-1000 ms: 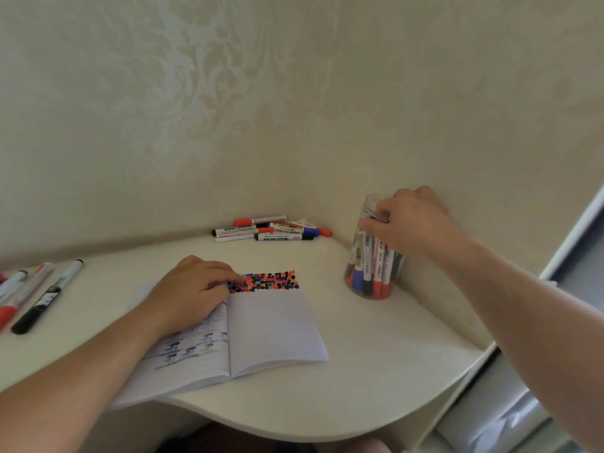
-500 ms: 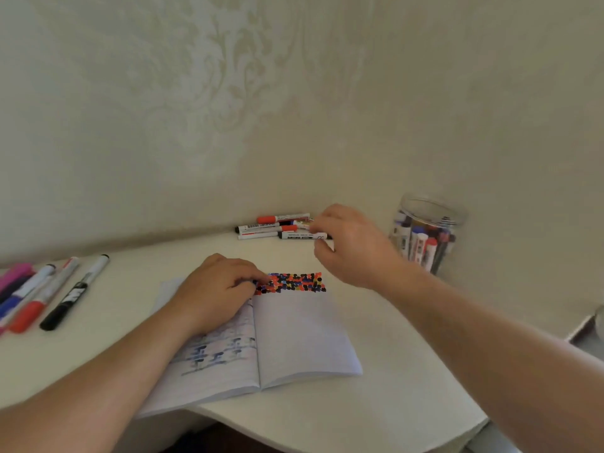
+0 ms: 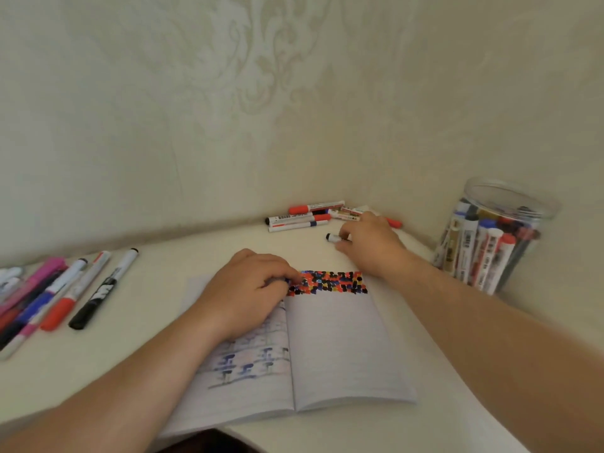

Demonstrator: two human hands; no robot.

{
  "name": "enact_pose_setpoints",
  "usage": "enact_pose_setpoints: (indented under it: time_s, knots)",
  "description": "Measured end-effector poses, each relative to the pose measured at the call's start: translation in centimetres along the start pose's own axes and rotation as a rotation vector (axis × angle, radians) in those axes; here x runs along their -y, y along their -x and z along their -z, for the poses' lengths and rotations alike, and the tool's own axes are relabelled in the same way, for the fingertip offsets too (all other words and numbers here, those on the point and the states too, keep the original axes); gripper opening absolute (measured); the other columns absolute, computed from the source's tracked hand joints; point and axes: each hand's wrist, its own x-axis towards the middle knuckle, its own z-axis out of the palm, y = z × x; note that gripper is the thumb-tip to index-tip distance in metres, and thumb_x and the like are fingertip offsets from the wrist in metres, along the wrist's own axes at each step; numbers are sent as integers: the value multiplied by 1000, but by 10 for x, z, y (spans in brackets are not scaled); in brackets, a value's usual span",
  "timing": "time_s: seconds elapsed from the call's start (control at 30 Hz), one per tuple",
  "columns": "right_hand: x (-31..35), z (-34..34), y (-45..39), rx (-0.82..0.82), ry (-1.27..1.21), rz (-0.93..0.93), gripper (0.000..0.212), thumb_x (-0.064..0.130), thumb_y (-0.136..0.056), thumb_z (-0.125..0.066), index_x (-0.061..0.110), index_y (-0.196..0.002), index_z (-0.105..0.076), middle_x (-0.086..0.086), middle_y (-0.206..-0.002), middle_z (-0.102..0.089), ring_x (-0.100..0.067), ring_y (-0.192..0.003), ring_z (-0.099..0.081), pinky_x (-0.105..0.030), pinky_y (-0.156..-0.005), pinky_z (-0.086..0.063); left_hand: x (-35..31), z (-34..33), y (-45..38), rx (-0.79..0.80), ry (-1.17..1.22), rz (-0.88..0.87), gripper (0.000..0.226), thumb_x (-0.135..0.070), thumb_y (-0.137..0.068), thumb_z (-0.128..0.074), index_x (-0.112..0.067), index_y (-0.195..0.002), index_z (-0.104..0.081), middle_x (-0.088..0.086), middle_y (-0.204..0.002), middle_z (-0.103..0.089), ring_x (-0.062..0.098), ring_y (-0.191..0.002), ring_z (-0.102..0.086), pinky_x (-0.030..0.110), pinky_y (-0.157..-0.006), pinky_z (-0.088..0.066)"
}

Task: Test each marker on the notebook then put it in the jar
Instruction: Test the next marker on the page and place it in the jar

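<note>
Our right hand (image 3: 369, 245) pinches a black-capped marker (image 3: 334, 237) low over the surface (image 3: 163, 348) at upper centre — near the loose markers (image 3: 302, 217). Our left hand (image 3: 248, 292), fingers curled, presses the open notebook (image 3: 333, 348) mid-frame; the jar (image 3: 490, 237) stands right.

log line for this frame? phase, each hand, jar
phase: picking next marker | right hand: grips black-capped marker on desk | left hand: rests on notebook | jar: upright, holding markers
</note>
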Motion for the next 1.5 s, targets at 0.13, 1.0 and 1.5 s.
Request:
enact_pose_setpoints:
  time_s: [0.13, 1.0, 1.5]
  knots:
    - [17, 22, 30, -290, -80, 203, 21, 41, -104, -57, 24, -116, -64, 3, -104, -63, -21, -100, -58, -38, -81, -45, -2, 0, 0, -5, -15, -1, 38, -44, -89, -43, -48, -113, -71, -36, -103, -64, 10, -105, -47, 32, -99, -40]
    - [35, 13, 101, -202, -314, 205, 12, 40, -95, -59, 33, -103, -65, 15, -88, -68, -18, -95, -58, -42, -86, -49, -17, 4, 18, -233, 38, 63, 29, -46, -93, -71, -32, -101, -47, -11, -88, -69, 14, -79, -61, 36, -70, -50]
    - [67, 1, 109, -97, -34, 332, 47, 69, -103, -30, 40, -121, -62, 5, -98, -70, -23, -90, -60, -35, -64, -38, -19, 4, 20, -195, -99, -51, 15, -8, -86, -75, -19, -96, -70, -18, -82, -63, 12, -73, -55, 8, -63, -34]
